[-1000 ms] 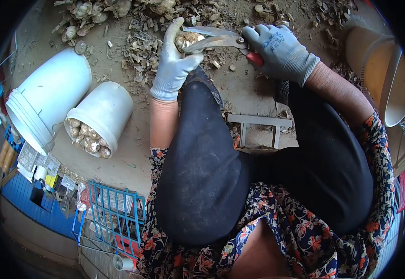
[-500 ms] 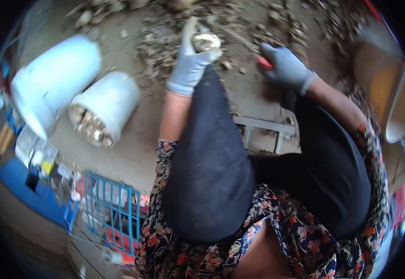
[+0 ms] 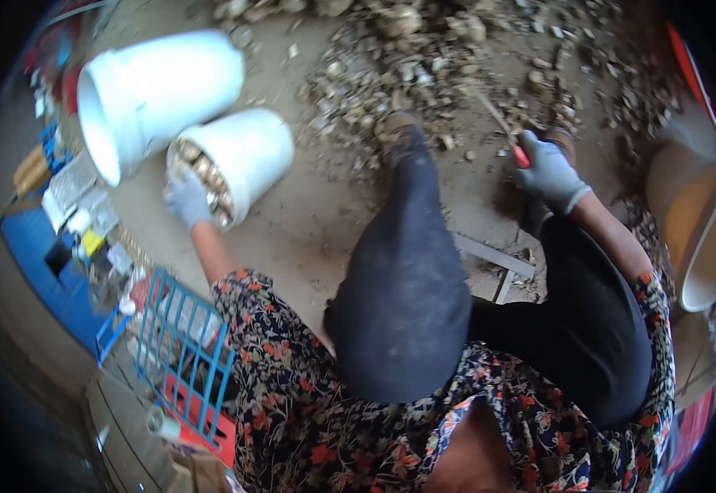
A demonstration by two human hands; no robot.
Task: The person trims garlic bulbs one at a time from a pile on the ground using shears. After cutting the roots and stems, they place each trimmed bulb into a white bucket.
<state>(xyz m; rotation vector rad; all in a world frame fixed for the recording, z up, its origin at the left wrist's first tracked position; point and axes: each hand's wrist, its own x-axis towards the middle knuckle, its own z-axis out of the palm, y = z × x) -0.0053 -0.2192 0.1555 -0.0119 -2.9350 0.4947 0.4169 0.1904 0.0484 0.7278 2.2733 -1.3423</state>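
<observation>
My left hand (image 3: 187, 199), in a grey-white glove, reaches to the mouth of a white bucket (image 3: 255, 152) lying on its side. Its fingers look stretched out over the pale, brownish lumps (image 3: 213, 177) inside; no piece shows in its grasp. Out in front of my right knee, my gloved right hand (image 3: 551, 174) is closed around the red handle of a knife (image 3: 499, 117). The thin blade points up and away, toward the scraps on the ground. I cannot make out exactly what the lumps are.
A larger white bucket (image 3: 165, 82) lies beside the small one. Peelings and chips (image 3: 424, 74) cover the ground ahead. A metal frame (image 3: 496, 256) sits between my legs, a tan tub (image 3: 690, 218) at right, a blue rack (image 3: 185, 337) at lower left.
My left hand has swung from above my knee to the small bucket, and the pale round lump it held no longer shows. My right hand keeps the knife. The view has shifted.
</observation>
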